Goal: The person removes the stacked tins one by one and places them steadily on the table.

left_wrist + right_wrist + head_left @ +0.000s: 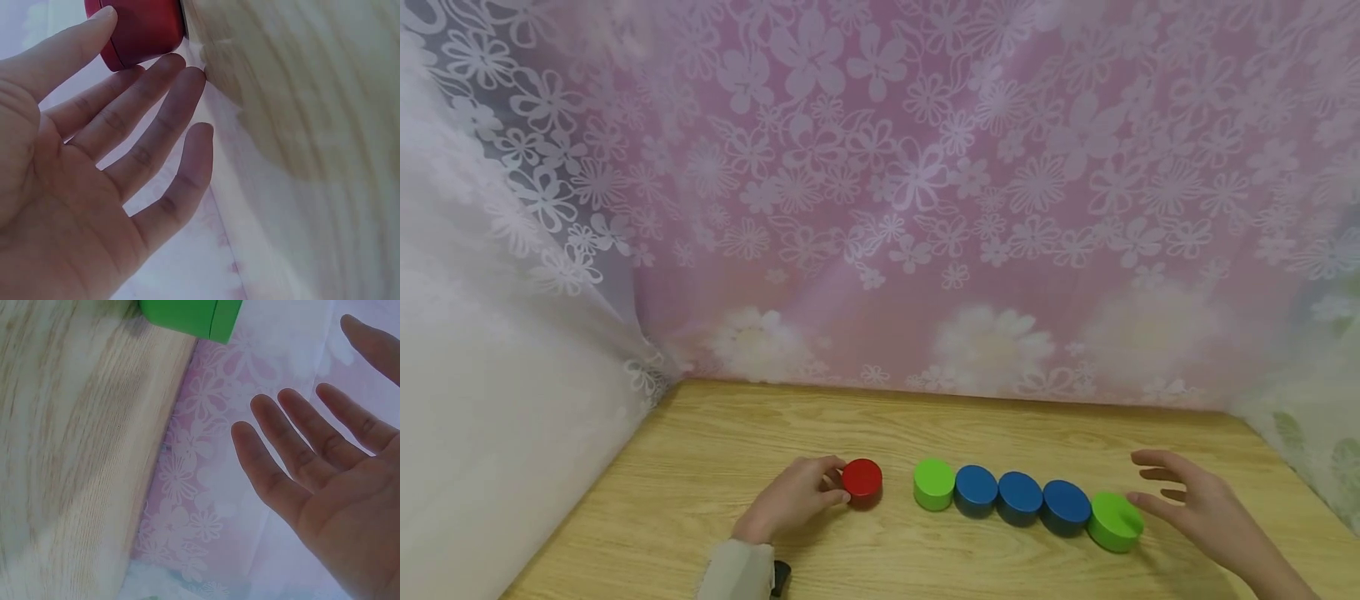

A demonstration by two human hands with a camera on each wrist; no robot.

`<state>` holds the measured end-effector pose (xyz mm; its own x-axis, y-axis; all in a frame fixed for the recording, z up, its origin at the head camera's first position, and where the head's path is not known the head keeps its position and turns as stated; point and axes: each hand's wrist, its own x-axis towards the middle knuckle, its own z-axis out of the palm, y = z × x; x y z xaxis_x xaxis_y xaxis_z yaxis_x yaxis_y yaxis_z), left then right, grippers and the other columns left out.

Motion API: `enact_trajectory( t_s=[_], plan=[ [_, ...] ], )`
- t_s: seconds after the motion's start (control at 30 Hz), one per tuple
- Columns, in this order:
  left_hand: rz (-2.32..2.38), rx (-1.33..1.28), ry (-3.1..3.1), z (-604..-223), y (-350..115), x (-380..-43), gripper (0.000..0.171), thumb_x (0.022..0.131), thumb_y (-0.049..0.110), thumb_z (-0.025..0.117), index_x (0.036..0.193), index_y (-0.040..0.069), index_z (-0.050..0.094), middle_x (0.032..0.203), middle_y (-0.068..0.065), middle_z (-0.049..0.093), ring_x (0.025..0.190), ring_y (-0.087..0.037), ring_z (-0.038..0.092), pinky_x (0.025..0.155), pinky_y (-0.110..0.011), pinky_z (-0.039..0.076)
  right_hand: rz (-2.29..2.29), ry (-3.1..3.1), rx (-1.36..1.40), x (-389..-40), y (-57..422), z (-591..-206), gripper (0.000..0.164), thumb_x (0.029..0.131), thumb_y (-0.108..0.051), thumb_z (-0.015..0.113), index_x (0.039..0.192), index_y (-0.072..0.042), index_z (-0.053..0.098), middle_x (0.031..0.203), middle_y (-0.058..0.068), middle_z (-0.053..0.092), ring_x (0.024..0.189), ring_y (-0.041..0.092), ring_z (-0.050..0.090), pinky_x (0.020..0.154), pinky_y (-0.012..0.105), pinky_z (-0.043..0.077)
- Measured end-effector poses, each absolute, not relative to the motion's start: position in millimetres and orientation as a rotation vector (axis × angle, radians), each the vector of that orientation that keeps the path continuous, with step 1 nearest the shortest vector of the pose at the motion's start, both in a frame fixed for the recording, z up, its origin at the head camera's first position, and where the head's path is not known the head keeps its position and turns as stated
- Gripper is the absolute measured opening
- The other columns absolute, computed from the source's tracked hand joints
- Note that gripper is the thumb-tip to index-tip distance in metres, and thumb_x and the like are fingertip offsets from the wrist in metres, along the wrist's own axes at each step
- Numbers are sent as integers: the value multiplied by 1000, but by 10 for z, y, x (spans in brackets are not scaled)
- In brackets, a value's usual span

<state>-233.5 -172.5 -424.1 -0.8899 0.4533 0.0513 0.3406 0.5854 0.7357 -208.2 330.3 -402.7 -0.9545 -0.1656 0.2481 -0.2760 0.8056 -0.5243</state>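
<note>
A short, glossy red round tin (862,483) stands on the wooden table, a seam running near its top. My left hand (801,497) pinches its left side between thumb and fingers; the left wrist view shows the thumb (103,15) against the tin. To the right, a touching row of similar tins curves slightly: a green tin (934,485), three blue tins (976,492) and another green tin (1116,522) at the right end. Beside that last one hovers my right hand (1202,508), holding nothing, its fingers spread apart in the right wrist view.
Pink floral curtain (917,208) hangs behind the table (737,425), with white cloth (512,375) along the left side and more cloth on the right. A small black object (781,577) shows at the left sleeve (737,571).
</note>
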Motion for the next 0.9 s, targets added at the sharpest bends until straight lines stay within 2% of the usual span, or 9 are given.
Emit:
enact_trajectory(
  t_s=[0.23, 0.37, 0.6, 0.8, 0.9],
  plan=[
    [1162, 683, 2695, -4231, -1589, -2381, 32, 93, 9, 75, 121, -4, 67, 101, -5, 72, 91, -23, 69, 72, -31, 56, 882, -2757, 377, -2077, 3304, -4030, 48, 90, -13, 79, 129, 8, 59, 122, 29, 63, 92, -10, 56, 71, 26, 56],
    [1137, 698, 2720, -4243, -1505, -2411, 25, 93, 9, 75, 115, -1, 70, 99, -3, 71, 90, -22, 68, 74, -32, 55, 895, -2745, 377, -2064, 3294, -4021, 48, 90, -13, 79, 129, 8, 59, 122, 29, 62, 93, -15, 53, 71, 25, 56],
    [1108, 693, 2757, -4265, -1432, -2423, 18, 93, 12, 75, 109, 3, 72, 97, -2, 71, 91, -20, 68, 77, -35, 55, 907, -2712, 384, -2055, 3262, -4039, 46, 89, -11, 79, 127, 6, 60, 121, 28, 63, 94, -19, 49, 70, 23, 56],
    [1106, 697, 2764, -4290, -1407, -2434, 15, 93, 14, 76, 105, 6, 73, 95, 0, 71, 87, -17, 68, 75, -33, 55, 911, -2723, 377, -2063, 3242, -4036, 46, 90, -12, 79, 127, 6, 61, 121, 28, 63, 93, -16, 52, 71, 24, 56],
    [1087, 694, 2772, -4286, -1424, -2430, 21, 94, 18, 76, 110, 5, 72, 97, -1, 72, 88, -18, 68, 76, -34, 56, 911, -2718, 382, -2069, 3239, -4031, 46, 89, -11, 79, 127, 6, 60, 121, 28, 63, 93, -15, 52, 71, 23, 56]
  ],
)
